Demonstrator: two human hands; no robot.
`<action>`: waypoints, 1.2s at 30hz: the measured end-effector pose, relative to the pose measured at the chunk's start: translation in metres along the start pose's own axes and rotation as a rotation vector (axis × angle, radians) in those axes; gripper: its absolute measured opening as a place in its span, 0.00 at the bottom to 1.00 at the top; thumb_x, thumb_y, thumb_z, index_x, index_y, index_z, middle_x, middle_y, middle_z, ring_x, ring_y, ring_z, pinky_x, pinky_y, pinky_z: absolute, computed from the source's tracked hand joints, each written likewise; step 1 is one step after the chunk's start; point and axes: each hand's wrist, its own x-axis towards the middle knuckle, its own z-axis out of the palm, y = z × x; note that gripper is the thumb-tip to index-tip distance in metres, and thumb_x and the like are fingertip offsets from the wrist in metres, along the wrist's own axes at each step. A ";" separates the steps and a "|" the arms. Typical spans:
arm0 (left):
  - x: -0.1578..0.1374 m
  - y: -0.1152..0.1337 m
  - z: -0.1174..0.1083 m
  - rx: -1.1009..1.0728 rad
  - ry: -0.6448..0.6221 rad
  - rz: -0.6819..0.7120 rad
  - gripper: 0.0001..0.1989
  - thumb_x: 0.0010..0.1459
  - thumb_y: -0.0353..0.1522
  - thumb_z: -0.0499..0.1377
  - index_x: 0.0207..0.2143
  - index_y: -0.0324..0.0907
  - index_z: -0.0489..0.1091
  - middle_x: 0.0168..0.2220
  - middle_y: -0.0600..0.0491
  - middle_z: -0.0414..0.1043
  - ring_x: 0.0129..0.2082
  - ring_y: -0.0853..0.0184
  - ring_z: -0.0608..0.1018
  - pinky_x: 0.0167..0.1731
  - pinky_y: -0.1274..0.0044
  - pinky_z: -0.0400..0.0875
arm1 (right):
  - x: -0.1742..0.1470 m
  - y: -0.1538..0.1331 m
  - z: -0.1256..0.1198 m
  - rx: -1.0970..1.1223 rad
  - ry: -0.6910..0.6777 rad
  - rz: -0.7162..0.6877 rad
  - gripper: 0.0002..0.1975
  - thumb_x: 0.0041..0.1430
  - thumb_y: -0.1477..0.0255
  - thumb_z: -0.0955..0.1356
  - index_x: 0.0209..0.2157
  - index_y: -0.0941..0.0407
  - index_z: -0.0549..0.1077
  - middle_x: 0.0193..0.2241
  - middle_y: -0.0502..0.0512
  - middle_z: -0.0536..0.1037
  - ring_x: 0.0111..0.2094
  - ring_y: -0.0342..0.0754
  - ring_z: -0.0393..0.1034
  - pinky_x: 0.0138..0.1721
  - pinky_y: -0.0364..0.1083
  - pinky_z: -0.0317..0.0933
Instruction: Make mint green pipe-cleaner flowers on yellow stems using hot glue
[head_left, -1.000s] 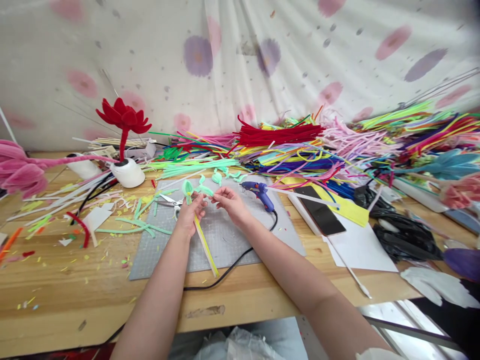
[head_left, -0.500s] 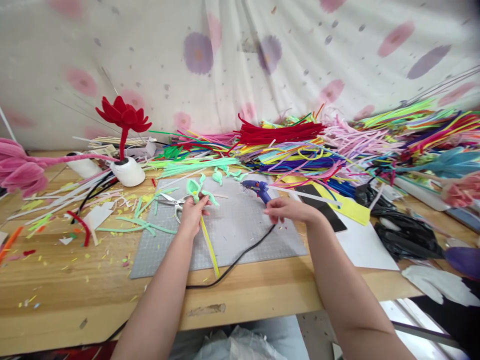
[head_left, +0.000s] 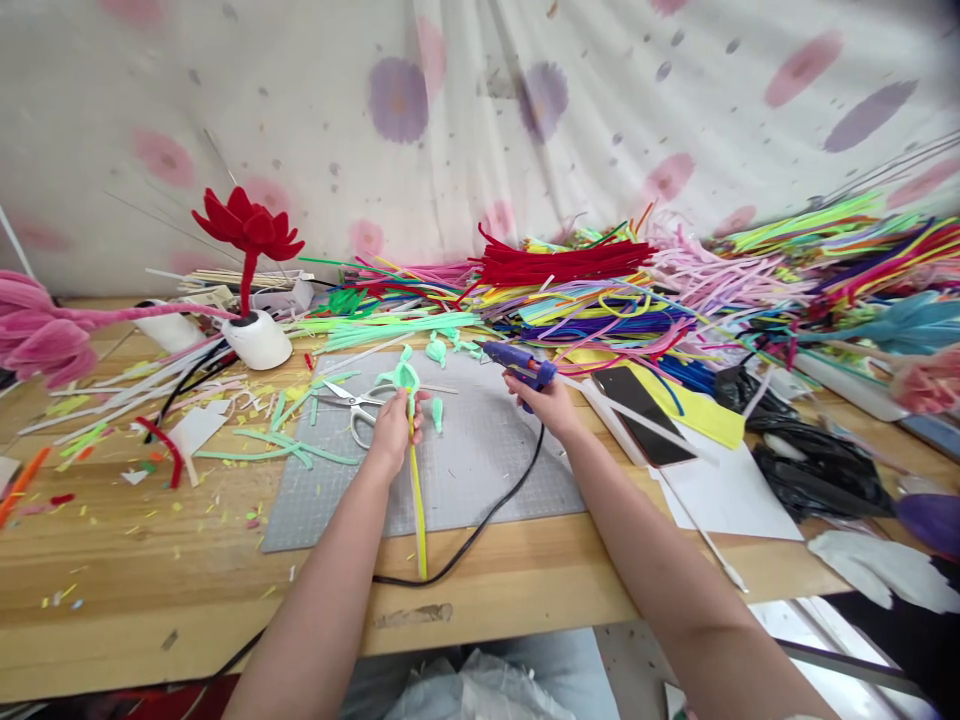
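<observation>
Work seemingly partway along: above the grey mat (head_left: 480,480), the left hand (head_left: 394,430) pinches a yellow stem (head_left: 419,515) already topped in mint green, the right hand (head_left: 553,404) grips the glue gun (head_left: 519,362), and mint pieces (head_left: 436,350) lie loose.

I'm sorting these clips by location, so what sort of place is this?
Probably a craft workspace: there are heaps of colored pipe cleaners, a gray cutting mat, and a blue glue gun in the right hand.

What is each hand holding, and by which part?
Left hand: the yellow stem, near its top, just below the mint-green piece. Right hand: the glue gun, by its handle.
</observation>
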 end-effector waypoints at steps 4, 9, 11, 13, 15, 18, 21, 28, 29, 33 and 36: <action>0.000 0.002 0.003 -0.071 -0.050 -0.078 0.09 0.49 0.34 0.54 0.25 0.35 0.66 0.21 0.56 0.58 0.16 0.79 0.59 0.10 0.86 0.46 | -0.003 -0.028 0.008 0.171 -0.194 -0.043 0.19 0.45 0.55 0.68 0.28 0.58 0.72 0.17 0.49 0.67 0.17 0.39 0.58 0.19 0.41 0.52; 0.004 -0.001 -0.001 -0.093 0.001 -0.063 0.06 0.48 0.30 0.56 0.22 0.37 0.61 0.21 0.57 0.58 0.16 0.80 0.61 0.11 0.87 0.49 | -0.001 -0.039 0.025 0.203 -0.123 -0.063 0.18 0.44 0.55 0.68 0.23 0.58 0.69 0.14 0.46 0.62 0.15 0.37 0.53 0.17 0.41 0.49; 0.004 -0.001 -0.003 -0.133 -0.029 -0.104 0.08 0.49 0.32 0.56 0.22 0.37 0.61 0.21 0.57 0.57 0.16 0.80 0.60 0.10 0.87 0.47 | -0.001 -0.033 0.029 0.224 -0.082 -0.051 0.18 0.44 0.54 0.68 0.23 0.57 0.68 0.15 0.47 0.65 0.15 0.37 0.54 0.17 0.41 0.50; 0.004 0.001 -0.003 -0.174 -0.065 -0.153 0.10 0.51 0.34 0.55 0.23 0.37 0.60 0.21 0.58 0.55 0.15 0.80 0.59 0.09 0.88 0.46 | -0.003 -0.026 0.032 0.203 -0.081 -0.028 0.18 0.44 0.55 0.68 0.23 0.57 0.68 0.18 0.49 0.67 0.15 0.38 0.55 0.18 0.42 0.51; 0.003 0.002 -0.003 -0.216 -0.097 -0.186 0.11 0.54 0.34 0.54 0.23 0.37 0.60 0.21 0.57 0.55 0.15 0.81 0.59 0.08 0.89 0.45 | -0.004 -0.021 0.034 0.174 -0.094 -0.014 0.17 0.44 0.56 0.68 0.24 0.56 0.68 0.20 0.50 0.69 0.16 0.38 0.55 0.18 0.42 0.51; 0.001 0.005 -0.004 -0.292 -0.171 -0.259 0.11 0.58 0.32 0.50 0.23 0.36 0.60 0.22 0.57 0.54 0.15 0.81 0.57 0.07 0.90 0.45 | -0.002 -0.017 0.036 0.118 -0.031 0.003 0.17 0.45 0.56 0.68 0.25 0.57 0.70 0.21 0.52 0.71 0.17 0.39 0.58 0.20 0.43 0.54; 0.001 0.007 -0.008 -0.387 -0.272 -0.331 0.13 0.61 0.29 0.45 0.24 0.35 0.60 0.22 0.56 0.53 0.15 0.82 0.57 0.07 0.91 0.46 | 0.002 -0.013 0.028 0.019 0.112 -0.007 0.18 0.45 0.56 0.68 0.28 0.58 0.73 0.24 0.54 0.74 0.24 0.44 0.65 0.27 0.44 0.59; 0.003 0.011 -0.015 -0.482 -0.339 -0.371 0.13 0.62 0.29 0.42 0.29 0.34 0.62 0.24 0.56 0.55 0.14 0.82 0.58 0.06 0.91 0.48 | 0.015 0.014 -0.018 -0.198 -0.017 -0.120 0.23 0.42 0.56 0.69 0.36 0.58 0.75 0.31 0.54 0.78 0.35 0.51 0.71 0.38 0.49 0.63; 0.003 0.012 -0.015 -0.487 -0.340 -0.364 0.13 0.62 0.30 0.43 0.30 0.34 0.62 0.24 0.56 0.55 0.13 0.83 0.57 0.06 0.91 0.48 | 0.015 0.018 -0.021 -0.240 -0.013 -0.100 0.23 0.43 0.55 0.69 0.36 0.58 0.75 0.31 0.55 0.78 0.35 0.52 0.71 0.38 0.49 0.63; 0.004 0.013 -0.018 -0.501 -0.355 -0.323 0.13 0.63 0.30 0.43 0.30 0.33 0.62 0.22 0.58 0.54 0.12 0.84 0.56 0.06 0.91 0.48 | 0.017 0.021 -0.021 -0.415 -0.027 -0.036 0.26 0.45 0.52 0.66 0.38 0.57 0.75 0.30 0.55 0.77 0.35 0.53 0.71 0.37 0.49 0.63; 0.004 0.014 -0.019 -0.513 -0.362 -0.318 0.14 0.63 0.30 0.43 0.29 0.33 0.62 0.20 0.59 0.52 0.11 0.84 0.55 0.05 0.92 0.47 | 0.017 0.008 -0.026 -0.559 -0.124 -0.042 0.25 0.46 0.52 0.66 0.39 0.57 0.74 0.32 0.55 0.77 0.35 0.52 0.70 0.36 0.47 0.62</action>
